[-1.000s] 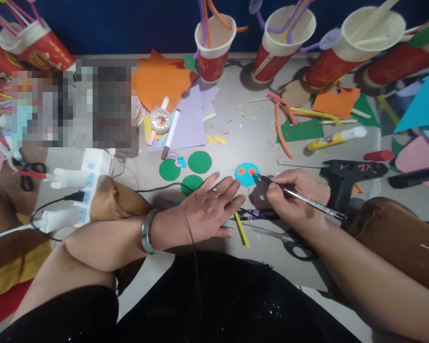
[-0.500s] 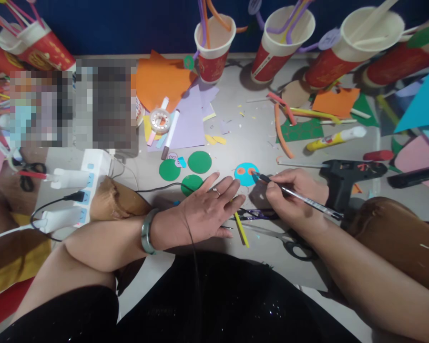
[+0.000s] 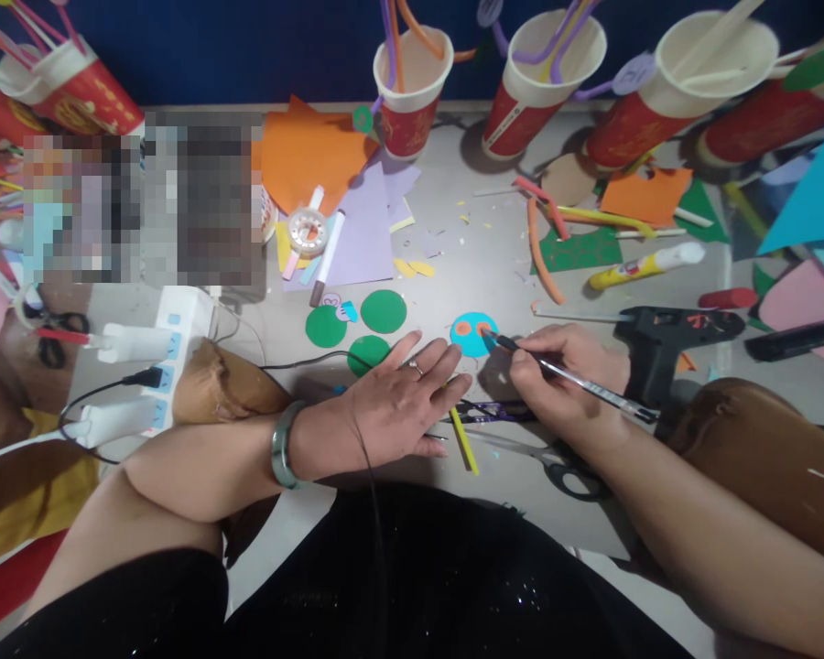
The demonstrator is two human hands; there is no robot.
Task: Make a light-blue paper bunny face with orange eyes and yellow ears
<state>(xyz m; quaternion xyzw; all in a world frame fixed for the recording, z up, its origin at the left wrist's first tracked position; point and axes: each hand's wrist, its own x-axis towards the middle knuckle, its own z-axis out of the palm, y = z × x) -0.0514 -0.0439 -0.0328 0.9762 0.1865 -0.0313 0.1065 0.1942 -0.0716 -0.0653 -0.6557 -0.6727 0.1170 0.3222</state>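
Pen [image 3: 594,388] slightly leftward, in right hand [image 3: 571,403]

Pen [image 3: 600,391] in the fingers [image 3: 527,373] of the right hand [image 3: 577,407], tip [image 3: 486,334] apparently on the blue disc [image 3: 472,347].

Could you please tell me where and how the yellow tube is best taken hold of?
I'd probably grip the yellow tube around its middle, from above, pinching across its long sides: it is slim, lies on its side, and nothing covers it.

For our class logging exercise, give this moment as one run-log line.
right hand: grips pen, pointing at blue disc | left hand: spread, at disc's edge | nearby: green discs, glue gun
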